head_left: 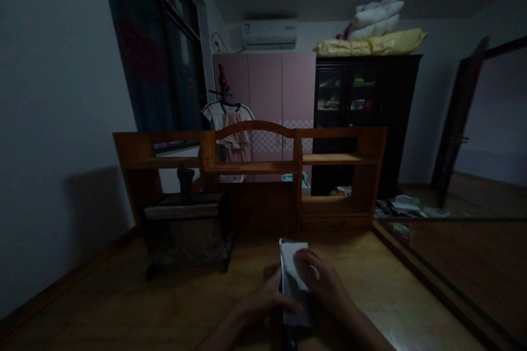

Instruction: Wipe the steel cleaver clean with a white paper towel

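Low in the middle of the head view, a broad flat blade like a cleaver's (293,299) points away from me, with a dark handle (290,335) at its near end. My left hand (267,299) is closed around its left edge, the thumb lying across the flat face. A white tissue-like piece (300,252) covers the far part of the blade. Curled over this piece from the right, my right hand (323,277) presses it against the face. Dim light hides whether it is paper or cloth.
Ahead stands a wooden shelf unit (341,160) on the wooden surface (255,263). A dark box-shaped stand (185,230) with a black object (186,182) on top is at left. A raised edge (432,279) runs along the right. Behind are pink wardrobes (265,88) and a dark cabinet (387,98).
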`<state>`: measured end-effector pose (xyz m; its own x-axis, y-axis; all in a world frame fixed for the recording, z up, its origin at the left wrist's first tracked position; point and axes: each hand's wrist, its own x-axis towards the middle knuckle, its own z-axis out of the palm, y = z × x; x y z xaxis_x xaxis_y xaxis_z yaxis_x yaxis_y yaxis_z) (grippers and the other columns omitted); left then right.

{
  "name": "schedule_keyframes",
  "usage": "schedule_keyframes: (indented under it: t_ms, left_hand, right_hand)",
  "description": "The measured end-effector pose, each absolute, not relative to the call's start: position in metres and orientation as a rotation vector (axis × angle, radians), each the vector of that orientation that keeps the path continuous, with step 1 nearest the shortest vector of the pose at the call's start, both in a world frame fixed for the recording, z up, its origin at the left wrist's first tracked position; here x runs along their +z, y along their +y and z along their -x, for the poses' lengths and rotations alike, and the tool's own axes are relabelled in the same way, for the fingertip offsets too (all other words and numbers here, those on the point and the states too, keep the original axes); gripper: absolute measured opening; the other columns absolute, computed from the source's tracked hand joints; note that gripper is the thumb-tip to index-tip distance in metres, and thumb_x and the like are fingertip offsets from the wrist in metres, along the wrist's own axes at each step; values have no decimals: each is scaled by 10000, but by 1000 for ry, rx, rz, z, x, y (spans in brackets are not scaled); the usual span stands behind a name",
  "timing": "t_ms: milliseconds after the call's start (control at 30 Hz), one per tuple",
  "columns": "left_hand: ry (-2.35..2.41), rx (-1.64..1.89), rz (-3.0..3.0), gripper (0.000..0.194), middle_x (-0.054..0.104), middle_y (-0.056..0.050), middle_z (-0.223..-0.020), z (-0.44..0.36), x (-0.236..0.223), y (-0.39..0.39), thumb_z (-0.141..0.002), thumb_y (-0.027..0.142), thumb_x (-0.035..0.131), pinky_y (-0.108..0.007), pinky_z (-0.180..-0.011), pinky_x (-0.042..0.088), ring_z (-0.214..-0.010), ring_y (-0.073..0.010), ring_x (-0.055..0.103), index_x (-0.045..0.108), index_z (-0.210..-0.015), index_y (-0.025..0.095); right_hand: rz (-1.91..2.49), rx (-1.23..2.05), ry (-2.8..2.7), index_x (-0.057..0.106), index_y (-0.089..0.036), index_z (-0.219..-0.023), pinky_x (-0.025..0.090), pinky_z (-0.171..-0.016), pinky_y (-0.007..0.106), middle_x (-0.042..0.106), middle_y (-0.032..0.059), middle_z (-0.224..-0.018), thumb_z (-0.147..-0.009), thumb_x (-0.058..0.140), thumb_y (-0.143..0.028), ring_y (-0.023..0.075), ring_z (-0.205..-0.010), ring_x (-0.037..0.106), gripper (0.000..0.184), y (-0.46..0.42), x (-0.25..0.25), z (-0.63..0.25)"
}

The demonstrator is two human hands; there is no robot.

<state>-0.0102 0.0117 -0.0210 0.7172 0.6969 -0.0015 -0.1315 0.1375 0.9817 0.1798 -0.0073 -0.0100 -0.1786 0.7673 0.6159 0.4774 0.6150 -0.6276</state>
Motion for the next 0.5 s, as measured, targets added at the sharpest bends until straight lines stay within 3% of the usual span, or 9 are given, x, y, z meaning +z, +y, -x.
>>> schedule_keyframes:
  t_ms: [500]
  left_hand:
    - [548,626,-1307,927,644,-37,-1083,11,-15,9,-519,58,795,-318,-843,454,-996,-226,582,407,-1349,199]
  right_hand:
    - [950,312,-1884,623,-246,-1146,488,-910,350,601,98,-1144,-911,497,-246,221,-1059,580,267,-10,-7,-182]
